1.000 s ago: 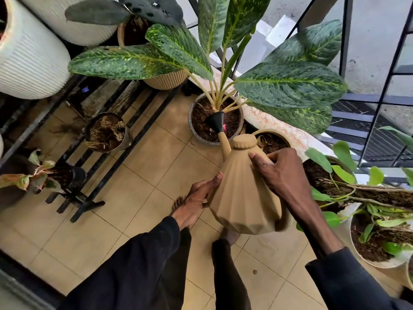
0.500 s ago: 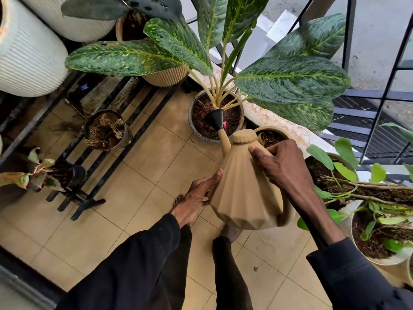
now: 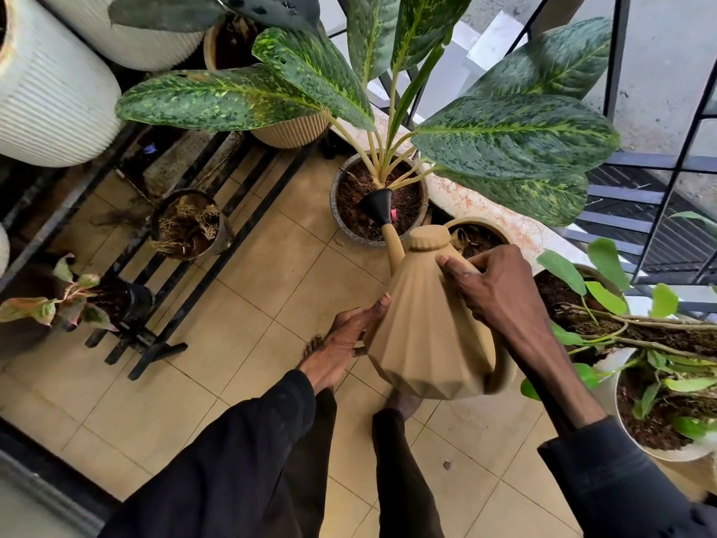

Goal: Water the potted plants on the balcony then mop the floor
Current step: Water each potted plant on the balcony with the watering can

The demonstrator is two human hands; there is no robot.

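A: right hand (image 3: pixel 492 293) curls round the can's (image 3: pixel 430 335) top handle, wrist bent down. left hand (image 3: pixel 345 343) is flat, fingers straight, pressing the can's lower side.
B: why two hands?
A: weight, probably. right carries, left steadies and sets the tilt. both arms reach forward.
B: can position?
A: off the floor (image 3: pixel 248 289), tipped forward, spout (image 3: pixel 378 203) over the soil in the grey pot (image 3: pixel 335 203), under the leaves (image 3: pixel 512 137). can't see any flow.
B: mop?
A: not in view. looks like the watering step.
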